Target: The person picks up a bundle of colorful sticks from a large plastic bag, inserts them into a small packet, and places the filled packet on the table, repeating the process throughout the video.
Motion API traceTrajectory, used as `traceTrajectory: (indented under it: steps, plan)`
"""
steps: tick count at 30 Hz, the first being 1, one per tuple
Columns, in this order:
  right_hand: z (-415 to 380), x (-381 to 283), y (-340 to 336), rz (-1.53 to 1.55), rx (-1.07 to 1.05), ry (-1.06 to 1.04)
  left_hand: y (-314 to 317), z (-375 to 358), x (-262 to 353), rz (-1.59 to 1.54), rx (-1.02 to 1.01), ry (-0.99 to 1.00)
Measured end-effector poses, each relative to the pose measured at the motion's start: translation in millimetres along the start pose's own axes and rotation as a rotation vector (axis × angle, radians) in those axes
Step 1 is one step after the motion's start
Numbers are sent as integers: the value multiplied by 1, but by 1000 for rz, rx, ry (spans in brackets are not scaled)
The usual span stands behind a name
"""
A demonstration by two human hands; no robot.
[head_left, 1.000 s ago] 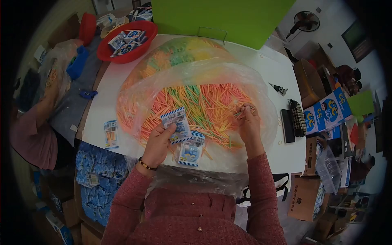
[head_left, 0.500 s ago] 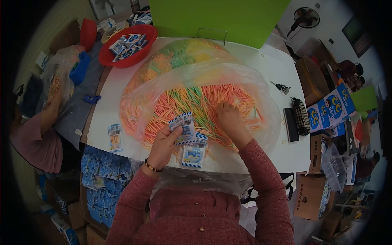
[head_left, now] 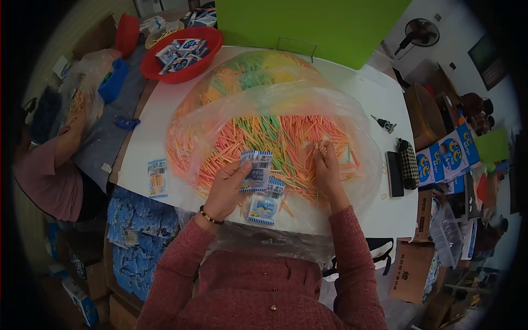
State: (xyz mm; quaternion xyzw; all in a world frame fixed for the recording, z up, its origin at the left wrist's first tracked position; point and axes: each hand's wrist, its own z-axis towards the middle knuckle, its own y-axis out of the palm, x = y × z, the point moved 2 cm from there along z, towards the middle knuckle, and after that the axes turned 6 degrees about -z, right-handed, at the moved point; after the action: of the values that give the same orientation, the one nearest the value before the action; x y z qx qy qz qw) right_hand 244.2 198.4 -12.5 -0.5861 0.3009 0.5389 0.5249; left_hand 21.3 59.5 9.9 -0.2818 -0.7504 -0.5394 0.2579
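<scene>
My left hand pinches a small blue-and-white packet upright between thumb and fingers. Just below it on the table lie more such packets, overlapping. My right hand is closed round a small bunch of thin sticks, whose pale ends poke out above the fingers. Beneath and beyond both hands spreads a heap of pink, yellow and green sticks in a large clear plastic bag with its mouth towards me. One packet with sticks showing inside lies alone at the left.
A red basin of packets stands at the back left, near a green panel. Keys, a phone and a checkered pouch lie at right. Blue packets fill a box at lower left. Another person sits at left.
My right hand has drawn back from the heap and turned upward, with a bunch of sticks in its fingers. The left hand still holds its packet, now slightly further right.
</scene>
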Motion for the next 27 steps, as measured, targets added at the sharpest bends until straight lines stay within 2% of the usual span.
traceTrajectory:
  steps: [2,5,7,11,13,14,16,17,19,20,22,24,27]
  plan:
    - [-3,1,-4,-27,-17,-27,1,1,1,-37,-28,11]
    - [-8,5,-10,-4,-102,72,-6,3,-5,-66,-38,52]
    - [-10,0,-14,225,71,28,-7,3,-7,-87,-44,63]
    - [-14,-5,-9,225,116,-89,-12,5,-12,-3,-66,90]
    - [-17,-9,-6,-24,-23,-44,-8,3,-9,11,-81,126]
    - [-18,-10,-7,-24,-19,-48,-5,2,-7,115,-93,158]
    - [-28,-48,1,365,-15,98,-1,-1,-6,211,-94,181]
    - [-33,-62,6,364,-15,108,-1,-2,-5,301,-108,176]
    - [-37,-91,19,691,-158,-59,4,-3,-5,396,-131,170]
    - [-39,-100,25,691,-151,-60,7,-3,-6,423,-148,204]
    - [-42,-116,37,685,-305,-178,12,-4,-4,453,-169,241]
    - [-40,-116,45,615,-315,-180,14,-7,-1,564,-197,270]
    - [-39,-109,50,523,-328,-148,11,-8,-2,501,-190,306]
